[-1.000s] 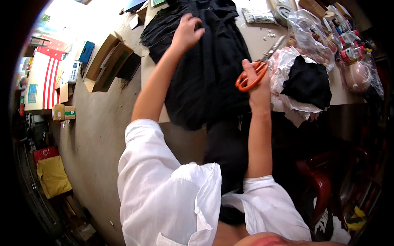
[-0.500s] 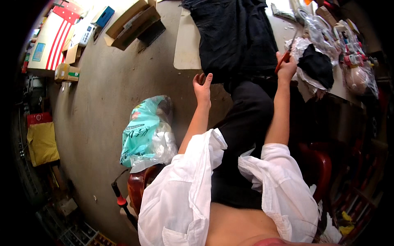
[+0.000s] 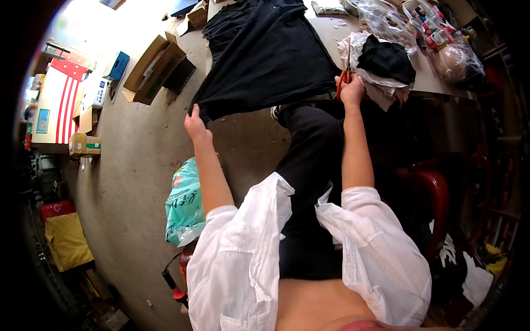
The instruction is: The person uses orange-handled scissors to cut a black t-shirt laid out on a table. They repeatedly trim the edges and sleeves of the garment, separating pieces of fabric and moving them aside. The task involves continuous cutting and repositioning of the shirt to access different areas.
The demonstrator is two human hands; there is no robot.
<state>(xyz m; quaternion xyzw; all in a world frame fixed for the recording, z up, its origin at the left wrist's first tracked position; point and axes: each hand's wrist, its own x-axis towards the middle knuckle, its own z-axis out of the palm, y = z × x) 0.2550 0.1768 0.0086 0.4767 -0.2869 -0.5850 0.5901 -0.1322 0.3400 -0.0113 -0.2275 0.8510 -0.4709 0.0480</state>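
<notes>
black cloth (image 3: pixel 265 66) cut off by top edge, teal bag (image 3: pixel 185 207) partly hidden by left forearm (image 3: pixel 211 176)

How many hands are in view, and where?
2: the left hand grips the large black cloth at its near-left corner; the right hand holds orange scissors beside its near-right corner.

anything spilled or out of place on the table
Some small white bits lie scattered on the table near the packet, as if spilled, since they sit loose; too small to identify.
</notes>
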